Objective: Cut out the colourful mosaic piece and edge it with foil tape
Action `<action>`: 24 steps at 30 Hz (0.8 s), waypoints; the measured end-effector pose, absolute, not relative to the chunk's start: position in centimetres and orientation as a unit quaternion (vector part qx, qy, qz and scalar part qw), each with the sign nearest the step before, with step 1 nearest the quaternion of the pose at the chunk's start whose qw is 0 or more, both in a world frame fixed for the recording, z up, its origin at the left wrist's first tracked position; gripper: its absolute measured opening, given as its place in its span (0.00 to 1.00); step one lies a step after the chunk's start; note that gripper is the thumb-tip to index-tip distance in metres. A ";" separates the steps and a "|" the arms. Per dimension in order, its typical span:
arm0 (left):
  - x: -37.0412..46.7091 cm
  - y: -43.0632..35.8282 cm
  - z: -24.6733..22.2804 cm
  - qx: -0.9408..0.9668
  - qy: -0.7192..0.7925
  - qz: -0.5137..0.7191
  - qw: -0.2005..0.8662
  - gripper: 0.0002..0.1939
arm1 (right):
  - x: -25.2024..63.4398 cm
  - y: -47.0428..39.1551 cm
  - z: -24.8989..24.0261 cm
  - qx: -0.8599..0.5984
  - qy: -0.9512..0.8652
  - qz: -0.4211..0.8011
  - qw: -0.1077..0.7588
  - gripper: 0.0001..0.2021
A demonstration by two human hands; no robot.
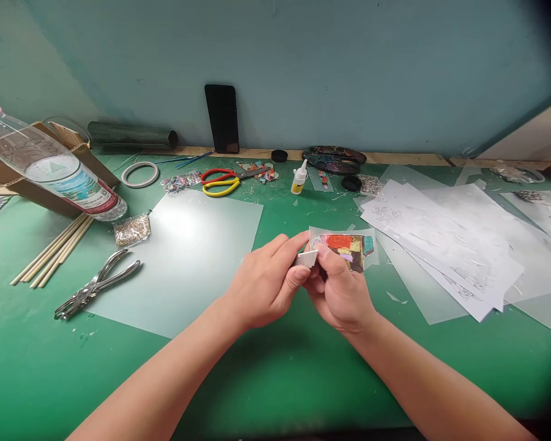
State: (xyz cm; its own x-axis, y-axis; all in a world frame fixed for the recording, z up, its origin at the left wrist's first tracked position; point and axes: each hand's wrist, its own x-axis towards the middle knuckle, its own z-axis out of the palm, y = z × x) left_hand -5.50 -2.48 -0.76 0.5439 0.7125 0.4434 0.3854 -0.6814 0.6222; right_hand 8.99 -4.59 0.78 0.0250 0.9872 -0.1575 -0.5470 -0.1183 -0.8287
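Above the green table, my two hands meet near the middle of the view. My right hand [342, 294] is closed on a small translucent sheet with a coloured drawing [340, 242] in red, yellow, black and teal, its thumb pressed on the left part. My left hand [269, 278] pinches a small flat pale-grey piece with a slanted end [307, 258] between thumb and fingers. That piece lies close against the drawing's left edge; whether it is a blade I cannot tell. My left fingertips reach the sheet's left edge, and the fingers under the sheet are hidden.
Behind my hands stand a glue bottle [299, 179] and red-and-yellow scissors [223, 182]. White papers [441, 239] overlap at right. At left are a large translucent sheet [183, 263], a hole punch [96, 285], wooden sticks [55, 251] and a tilted water bottle [59, 171]. A phone [223, 119] leans on the wall.
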 end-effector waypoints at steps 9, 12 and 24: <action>-5.2 -2.9 -0.8 0.831 0.343 0.353 0.260 0.29 | 8.8 -4.8 0.8 -0.388 -0.293 0.627 0.609 0.21; -5.0 -3.0 -0.9 0.827 0.354 0.356 0.253 0.30 | 8.8 -4.9 0.9 -0.374 -0.274 0.652 0.601 0.22; -4.8 -2.9 -1.1 0.815 0.387 0.352 0.251 0.31 | 8.7 -4.6 0.9 -0.394 -0.250 0.656 0.593 0.23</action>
